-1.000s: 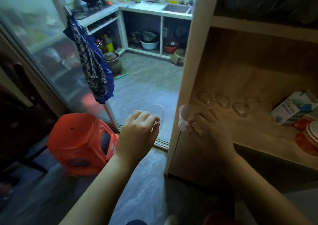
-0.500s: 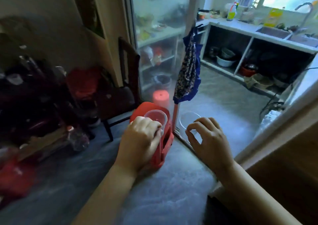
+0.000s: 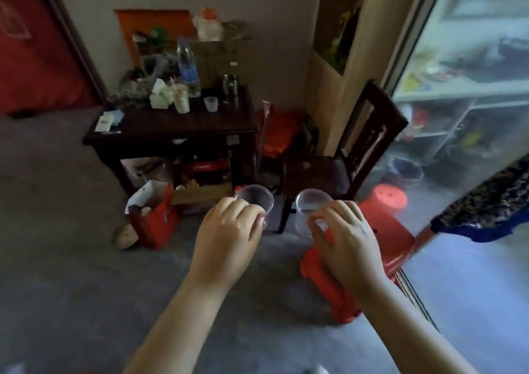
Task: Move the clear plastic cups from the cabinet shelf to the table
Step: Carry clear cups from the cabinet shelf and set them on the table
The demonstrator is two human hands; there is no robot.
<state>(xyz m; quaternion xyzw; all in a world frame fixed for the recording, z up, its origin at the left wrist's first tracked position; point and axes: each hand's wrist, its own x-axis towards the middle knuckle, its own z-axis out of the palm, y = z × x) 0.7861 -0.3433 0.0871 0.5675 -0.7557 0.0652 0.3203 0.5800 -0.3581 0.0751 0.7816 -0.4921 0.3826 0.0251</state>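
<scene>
I've got one clear plastic cup in each of the hands: left hand [image 3: 229,230] pinching left cup [image 3: 255,202], right hand [image 3: 343,237] pinching right cup [image 3: 310,205], both upright. Dark wooden surface [image 3: 183,126] lies ahead, up-left, well apart. Left is marginally nearer, I judge.

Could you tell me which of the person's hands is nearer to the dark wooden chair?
Right. The right hand, holding a clear cup, is just below the dark wooden chair's seat in the picture; the left hand, with its own cup, sits further left.
</scene>
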